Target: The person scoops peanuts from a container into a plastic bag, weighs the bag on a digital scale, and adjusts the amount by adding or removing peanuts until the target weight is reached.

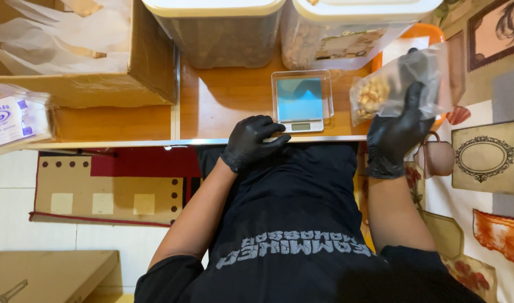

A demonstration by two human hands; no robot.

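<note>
Looking down from the head camera: right hand point(396, 134), black-gloved, closed around a clear plastic bag point(400, 84) at about two o'clock from the small digital kitchen scale point(302, 101). Bag lifted off the wooden table point(223, 101), just beside the scale's right edge, not on the platform. Left hand point(252, 141), also gloved, holding nothing, fingers loosely curled and resting on the table's metal-trimmed front edge at about seven o'clock from the scale, fingertips close to the display.

Judging by the layout: bag partly filled, a clump of pale golden nuts or similar snack pieces point(371, 96) gathered at its left end, the rest of the film slack and see-through. Scale platform bare, so weighing seemingly not done for this bag; mouth of the bag hidden behind the glove, sealed or open impossible to tell.

At twelve o'clock from the scale, two large lidded storage tubs point(223, 33) holding brownish snack stock. At ten o'clock, an open cardboard box point(150, 67) with crumpled clear bags inside. At nine o'clock, far left, a printed white packet point(13, 118). Behind the held bag, an orange tray point(420, 31) edge.
</note>
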